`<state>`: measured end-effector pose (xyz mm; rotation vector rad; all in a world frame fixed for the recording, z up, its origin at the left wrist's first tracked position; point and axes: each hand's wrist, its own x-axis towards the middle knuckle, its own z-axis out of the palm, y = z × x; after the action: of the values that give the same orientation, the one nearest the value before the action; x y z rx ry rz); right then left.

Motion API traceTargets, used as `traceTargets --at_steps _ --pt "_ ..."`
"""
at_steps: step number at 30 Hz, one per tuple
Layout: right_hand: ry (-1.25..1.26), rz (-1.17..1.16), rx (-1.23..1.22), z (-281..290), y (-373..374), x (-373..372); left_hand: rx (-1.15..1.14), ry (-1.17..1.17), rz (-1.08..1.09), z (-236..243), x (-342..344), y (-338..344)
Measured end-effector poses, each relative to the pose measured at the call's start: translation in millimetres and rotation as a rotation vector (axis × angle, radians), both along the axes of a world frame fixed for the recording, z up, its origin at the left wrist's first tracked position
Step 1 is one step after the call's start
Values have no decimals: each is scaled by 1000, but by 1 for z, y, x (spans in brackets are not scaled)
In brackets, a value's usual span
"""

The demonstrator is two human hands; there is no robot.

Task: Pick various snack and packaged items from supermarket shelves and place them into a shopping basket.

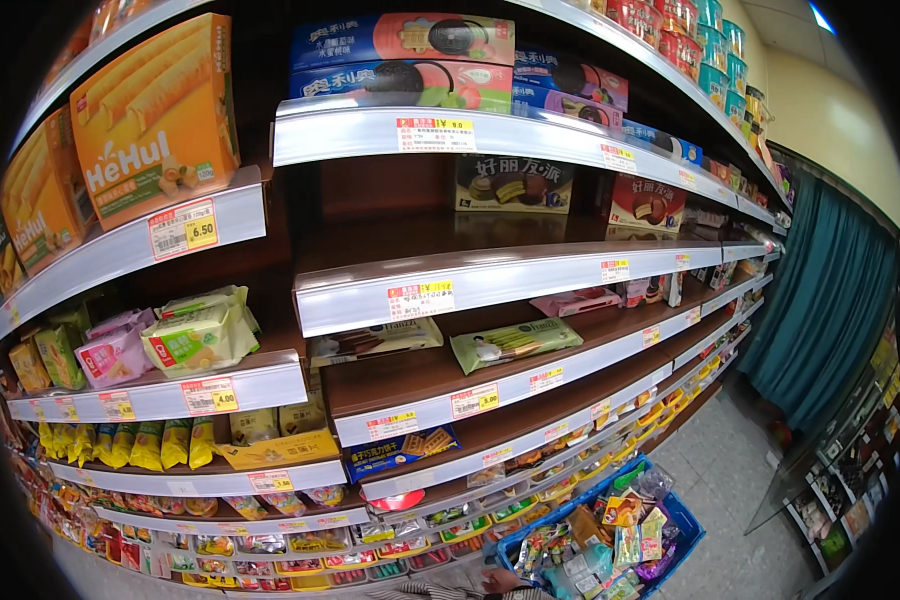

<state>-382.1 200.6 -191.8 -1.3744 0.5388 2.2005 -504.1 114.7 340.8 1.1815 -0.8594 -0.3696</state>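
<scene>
Open-topped, rectangular blue plastic crate, loaded with mixed snack packets: located on the pale grey tiled floor, beside the lower front edge of the dark brown shelving with white edge strips. One bare hand, apparently the right hand, at the crate's near-left side; contact with the rim cannot be told. Fingers: small and cut by the lower border; whether spread, pressed together or pinching cannot be told. Grey striped cloth sleeve nearby; left hand not in view. Handling, by judgement: crate stiff, fairly heavy when loaded, best gripped under two opposite rims; packets light, soft, slippery, their contents possibly crushable, best taken by a sealed end. Adjacent stock: flat, pale green film packet, lying near its shelf's front edge; blue biscuit pack, one shelf lower, farther left.
</scene>
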Motion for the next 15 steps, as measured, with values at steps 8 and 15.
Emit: traceTargets --at_steps 8,15 --pt "-289 52 99 114 2 -47 99 125 8 -74 7 18" --pt "-257 121 367 204 11 -33 163 24 165 0 -14 15"
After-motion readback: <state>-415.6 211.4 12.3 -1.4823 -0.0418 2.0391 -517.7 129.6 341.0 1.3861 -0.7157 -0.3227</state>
